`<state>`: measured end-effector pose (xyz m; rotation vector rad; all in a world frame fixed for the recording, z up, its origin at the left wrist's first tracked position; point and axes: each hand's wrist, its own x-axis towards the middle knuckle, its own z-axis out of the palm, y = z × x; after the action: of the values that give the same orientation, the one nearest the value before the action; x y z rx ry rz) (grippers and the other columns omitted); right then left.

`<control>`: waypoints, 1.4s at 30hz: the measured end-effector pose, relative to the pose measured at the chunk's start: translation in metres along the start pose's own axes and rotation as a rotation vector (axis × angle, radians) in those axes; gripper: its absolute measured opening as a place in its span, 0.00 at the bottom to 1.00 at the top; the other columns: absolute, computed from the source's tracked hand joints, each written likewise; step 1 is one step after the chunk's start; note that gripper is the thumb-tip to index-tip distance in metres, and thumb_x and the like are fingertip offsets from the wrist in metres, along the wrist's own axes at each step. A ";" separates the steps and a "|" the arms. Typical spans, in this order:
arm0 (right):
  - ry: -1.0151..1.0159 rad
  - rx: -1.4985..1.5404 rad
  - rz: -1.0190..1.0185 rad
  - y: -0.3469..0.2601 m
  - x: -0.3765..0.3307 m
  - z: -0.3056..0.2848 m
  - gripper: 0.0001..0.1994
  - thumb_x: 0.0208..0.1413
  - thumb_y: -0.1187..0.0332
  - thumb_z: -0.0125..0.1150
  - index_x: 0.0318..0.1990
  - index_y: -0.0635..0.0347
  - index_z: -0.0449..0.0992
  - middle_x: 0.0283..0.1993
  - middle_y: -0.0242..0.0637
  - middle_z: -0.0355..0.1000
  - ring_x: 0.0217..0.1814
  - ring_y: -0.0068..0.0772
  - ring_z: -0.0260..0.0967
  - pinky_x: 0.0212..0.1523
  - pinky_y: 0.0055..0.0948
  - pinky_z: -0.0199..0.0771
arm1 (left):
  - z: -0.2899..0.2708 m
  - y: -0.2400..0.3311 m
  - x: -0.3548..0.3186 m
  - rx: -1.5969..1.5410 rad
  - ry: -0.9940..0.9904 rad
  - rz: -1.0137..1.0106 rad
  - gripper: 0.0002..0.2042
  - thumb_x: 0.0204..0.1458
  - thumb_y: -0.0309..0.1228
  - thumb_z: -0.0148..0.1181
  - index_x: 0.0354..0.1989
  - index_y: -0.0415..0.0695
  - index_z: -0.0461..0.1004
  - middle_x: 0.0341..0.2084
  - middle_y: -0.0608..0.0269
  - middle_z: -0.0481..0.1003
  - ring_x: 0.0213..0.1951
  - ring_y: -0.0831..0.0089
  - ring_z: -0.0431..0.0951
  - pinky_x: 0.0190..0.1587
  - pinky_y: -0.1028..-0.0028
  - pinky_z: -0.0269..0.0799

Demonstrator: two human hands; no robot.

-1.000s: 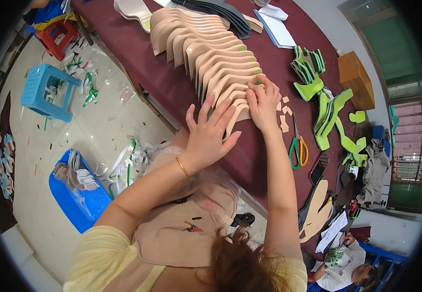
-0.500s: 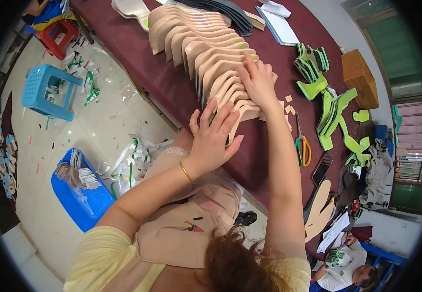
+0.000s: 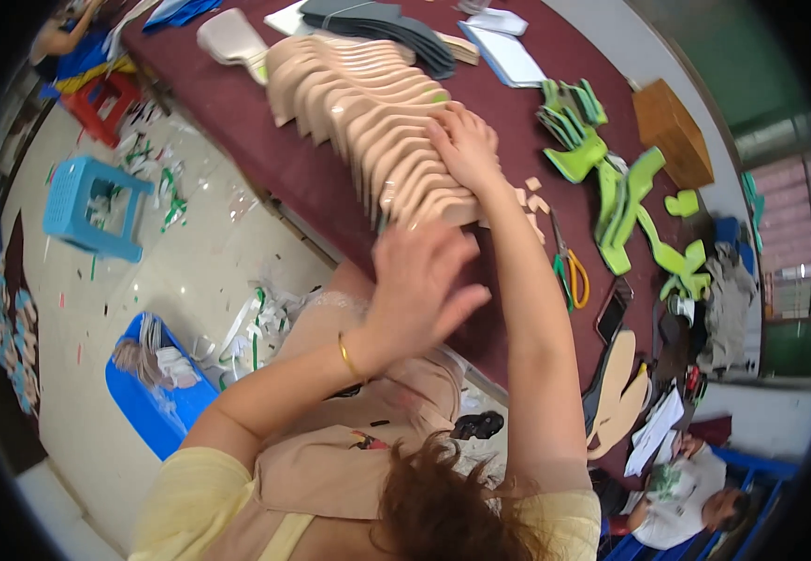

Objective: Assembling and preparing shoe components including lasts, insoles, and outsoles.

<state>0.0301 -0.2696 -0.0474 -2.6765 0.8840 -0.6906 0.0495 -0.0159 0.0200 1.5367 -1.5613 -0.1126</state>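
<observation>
A long overlapping row of beige insoles [image 3: 368, 103] slants across the dark red table, their curved edges fanned one behind another. My right hand [image 3: 466, 150] rests on the right side of this row, fingers laid over the insoles and not wrapped round any. Just off the near end hovers my left hand [image 3: 424, 280], slightly blurred, its fingers apart and nothing in them. It hides part of the nearest insoles.
Scissors [image 3: 574, 271], beige scraps [image 3: 536, 203], green curved pieces [image 3: 611, 210] and a phone [image 3: 614, 309] lie to the right. Dark insoles [image 3: 387, 28] lie at the far end. A blue tub [image 3: 134, 402] and stool [image 3: 83, 210] stand on the littered floor. Another person [image 3: 686, 496] sits lower right.
My left hand has come off the near end of the row, drawing back toward me. My right hand stays on the insoles, its index finger less extended. The whole view has shifted slightly.
</observation>
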 end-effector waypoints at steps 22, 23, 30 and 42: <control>-0.034 -0.360 0.441 0.030 -0.380 -0.237 0.07 0.47 0.72 0.62 0.34 0.61 0.75 0.43 0.42 0.69 0.48 0.46 0.66 0.48 0.38 0.66 | 0.058 0.235 -0.040 -1.897 -2.187 0.002 0.20 0.53 0.37 0.59 0.47 0.38 0.61 0.31 0.65 0.71 0.28 0.81 0.69 0.27 0.81 0.66; 0.021 -0.417 0.508 0.039 -0.389 -0.239 0.06 0.47 0.72 0.62 0.33 0.61 0.75 0.42 0.42 0.70 0.46 0.46 0.66 0.47 0.37 0.67 | 0.055 0.238 -0.038 -1.902 -2.178 0.006 0.20 0.53 0.37 0.59 0.47 0.38 0.61 0.31 0.65 0.71 0.28 0.81 0.69 0.27 0.81 0.66; 0.210 -0.252 0.893 0.105 -0.401 -0.227 0.11 0.44 0.67 0.67 0.30 0.66 0.74 0.40 0.46 0.69 0.43 0.46 0.68 0.44 0.36 0.68 | 0.037 0.243 -0.031 -2.182 -1.805 0.417 0.17 0.56 0.35 0.57 0.49 0.36 0.69 0.43 0.55 0.75 0.47 0.69 0.73 0.49 0.74 0.66; -0.131 0.092 1.154 0.161 -0.392 -0.257 0.14 0.39 0.64 0.74 0.23 0.63 0.74 0.20 0.30 0.70 0.22 0.20 0.65 0.25 0.23 0.65 | 0.214 0.138 -0.036 -0.878 -1.432 0.266 0.08 0.49 0.32 0.56 0.34 0.41 0.75 0.27 0.53 0.77 0.32 0.58 0.77 0.36 0.63 0.71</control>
<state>-0.4561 -0.1763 -0.0261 -1.6278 1.9610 -0.2370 -0.1961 -0.0653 -0.0362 0.3765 -2.1930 -1.7732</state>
